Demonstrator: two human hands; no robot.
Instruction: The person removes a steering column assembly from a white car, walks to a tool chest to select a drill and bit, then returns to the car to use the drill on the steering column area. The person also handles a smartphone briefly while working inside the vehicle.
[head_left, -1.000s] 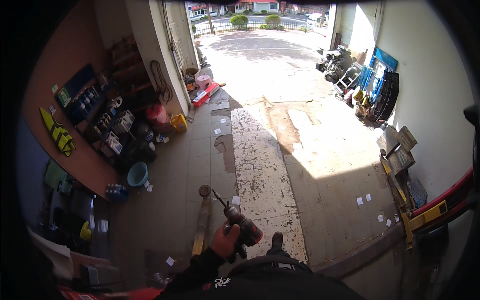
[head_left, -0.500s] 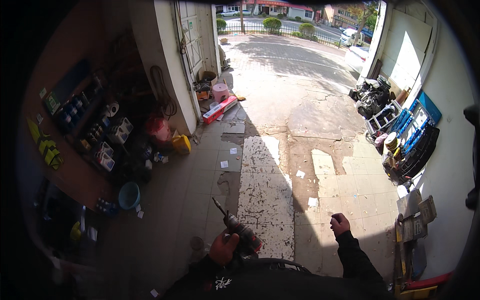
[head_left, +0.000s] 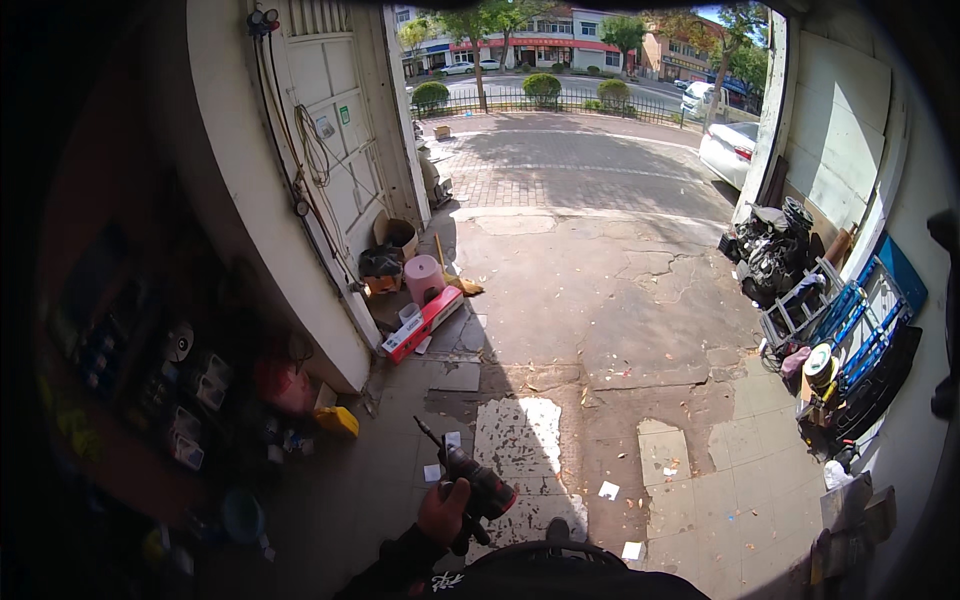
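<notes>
My left hand [head_left: 440, 516] is closed round the grip of a dark cordless drill [head_left: 486, 492] with red parts. The drill is held in front of my body at the lower middle, its long thin bit slanting up and to the left. Behind the bit, a few white paper scraps lie on the tiled floor. My right hand is out of the picture.
A dark shoe [head_left: 557, 530] shows below. Ahead are a long red and white box [head_left: 424, 326], a pink bin [head_left: 424, 278] and a broom [head_left: 464, 285]. A yellow jug [head_left: 337, 421] stands left; folded blue frames [head_left: 862, 315] and black bags [head_left: 775, 258] line the right wall.
The view has tilted up and advanced toward the doorway, showing more of the street. My right hand has dropped out of the picture, while my left hand still holds the drill.
</notes>
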